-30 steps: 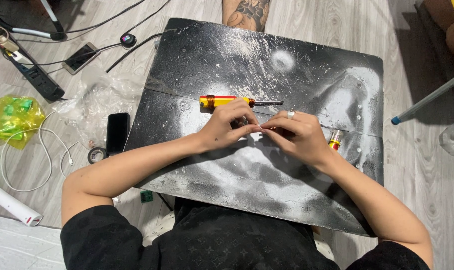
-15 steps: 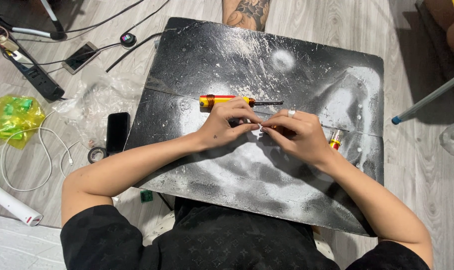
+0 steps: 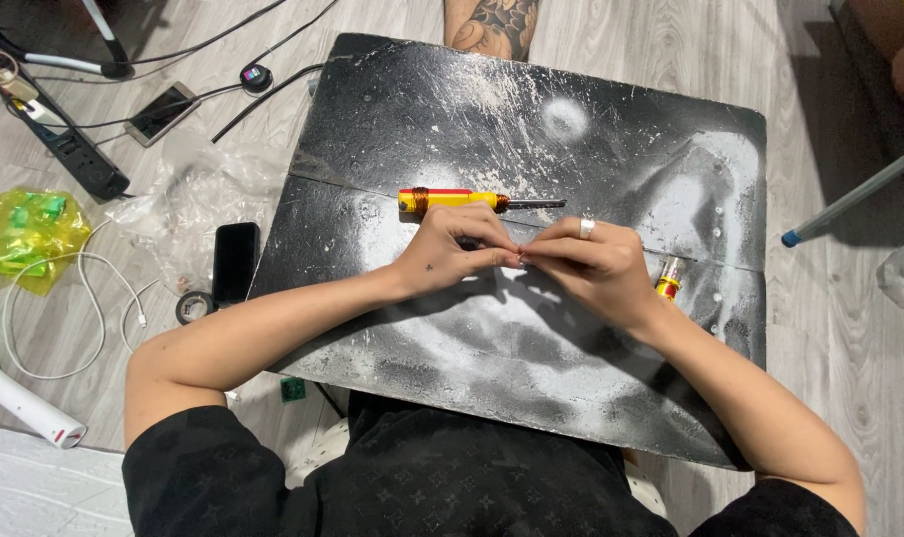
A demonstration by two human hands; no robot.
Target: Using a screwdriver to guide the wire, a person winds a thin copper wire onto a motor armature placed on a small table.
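**Fine fingertip work over a paint-dusted board**

The large black board point(image 3: 532, 328), mottled with white spray marks, fills the middle of the view and serves as the work surface; a thin line runs across it from left to right. Both forearms reach in from below and meet near its centre. The left hand point(image 3: 450, 254) and the right hand point(image 3: 591, 268), which wears a silver ring, are brought fingertip to fingertip, each pinched shut on something very small held between them just above the board. What that tiny piece is cannot be made out; it is mostly hidden by the fingers.

Work this small goes best, by my judgement, with the wrists resting low on the board and the piece kept over it, so that a slip drops it onto the surface and not the floor.

Just beyond the left hand lies the yellow-and-red-handled screwdriver point(image 3: 472, 201), its dark shaft pointing right, close but untouched. A small yellow-and-red tube point(image 3: 669, 278) stands just beside the right wrist. Off the board to the left, a black phone point(image 3: 235, 261) and a roll of dark tape point(image 3: 191, 306) lie on the wooden floor.
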